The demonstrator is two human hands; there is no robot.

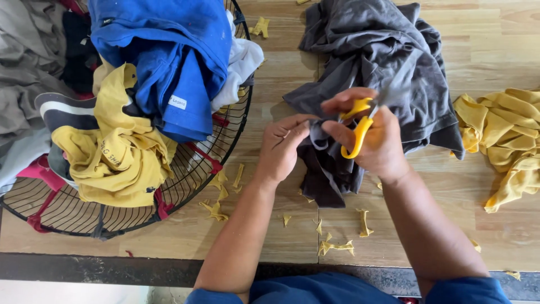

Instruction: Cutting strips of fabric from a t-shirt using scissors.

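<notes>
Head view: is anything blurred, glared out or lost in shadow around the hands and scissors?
Head view: even, soft daylight with no glare on the wooden table; the right hand and yellow-handled scissors are slightly soft, their blades hard to make out against the grey cloth; the left hand is sharp; folds of the cloth under the hands go dark; the wire basket bows a little near the edge.

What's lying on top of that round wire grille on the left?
On the wire grille lie piled clothes: a blue shirt, a yellow shirt, white cloth and grey garments. Small yellow scraps lie by its rim. Whatever lies deeper in the pile is covered.
</notes>
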